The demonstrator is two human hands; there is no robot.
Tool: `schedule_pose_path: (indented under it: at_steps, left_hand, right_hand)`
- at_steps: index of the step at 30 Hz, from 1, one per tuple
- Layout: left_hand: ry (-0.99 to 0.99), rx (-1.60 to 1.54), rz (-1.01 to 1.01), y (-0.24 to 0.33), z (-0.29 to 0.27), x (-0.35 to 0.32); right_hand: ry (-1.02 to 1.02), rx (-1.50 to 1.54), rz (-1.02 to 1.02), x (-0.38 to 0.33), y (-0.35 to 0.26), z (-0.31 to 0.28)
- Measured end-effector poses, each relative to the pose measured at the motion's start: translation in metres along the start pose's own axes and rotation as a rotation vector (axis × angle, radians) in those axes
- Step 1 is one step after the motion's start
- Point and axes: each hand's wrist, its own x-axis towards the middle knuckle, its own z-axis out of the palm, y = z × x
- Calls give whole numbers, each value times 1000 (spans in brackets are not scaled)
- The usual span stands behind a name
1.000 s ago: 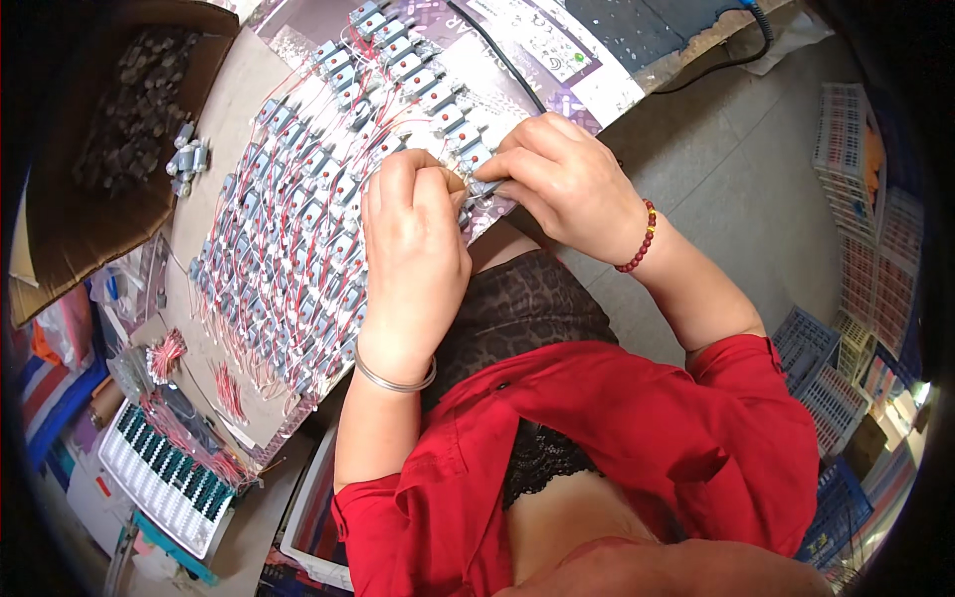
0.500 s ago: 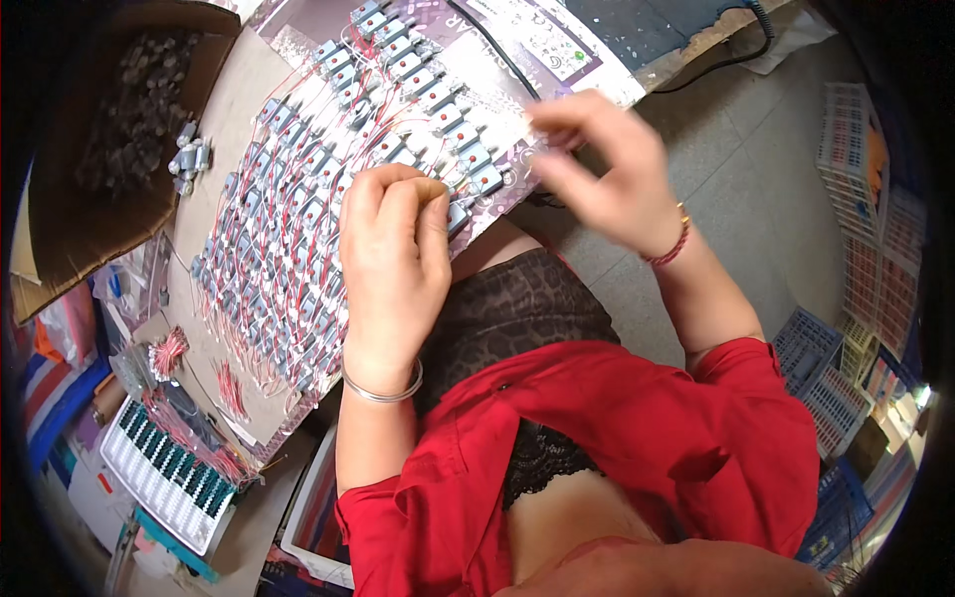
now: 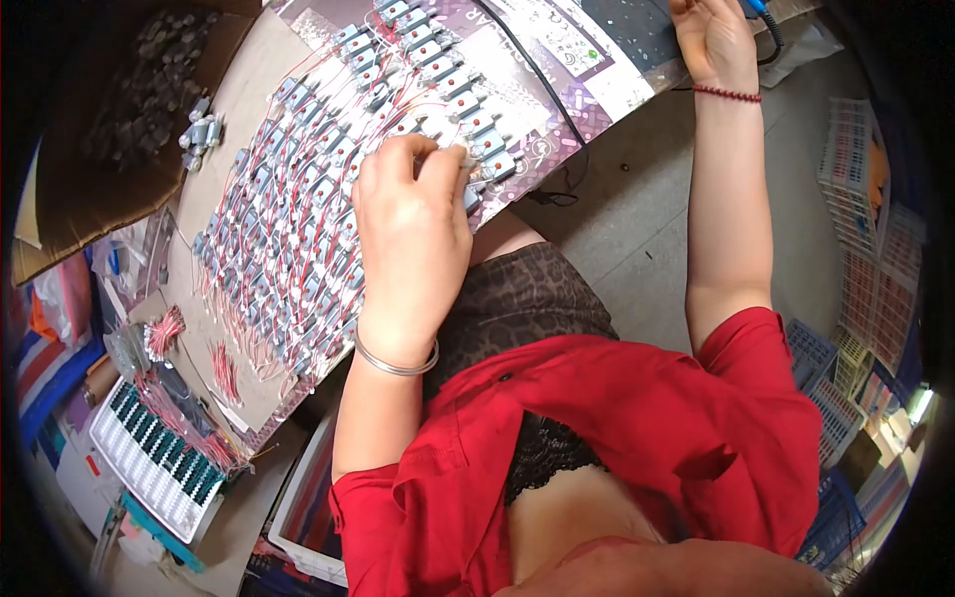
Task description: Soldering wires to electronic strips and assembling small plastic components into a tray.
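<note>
I see the long bench [image 3: 249, 90], its top covered in flat brown cardboard and a purple printed sheet [image 3: 517, 90]. Rows of small grey metal motors with thin red wires [image 3: 288, 239] lie across it. An open brown cardboard box [image 3: 109, 109] of loose grey parts sits at the far left corner. My left hand [image 3: 413, 244] rests on the near edge of the rows, fingers [image 3: 438, 164] curled together, pinching one small motor there. My right hand [image 3: 711, 40] is raised well apart at the far edge, fingers closed round a blue-handled tool [image 3: 761, 10] with a black cord.
</note>
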Motion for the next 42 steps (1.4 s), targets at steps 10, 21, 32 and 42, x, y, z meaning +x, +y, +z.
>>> schedule_pose_path:
  at_steps: [10, 21, 32, 42]
  left_hand:
    - [-33, -117, 0, -1, 3, 1]
    - [-15, -169, -4, -10, 6, -3]
    - [-42, -194, -28, -3, 4, 0]
    - [-51, -179, -42, -3, 4, -2]
  right_hand:
    - [-31, -106, -71, 18, 2, 17]
    - [-125, -332, -404, -93, -40, 22]
    - [-638, -706, -353, -182, -21, 41]
    - [-654, -724, -363, -183, -20, 43]
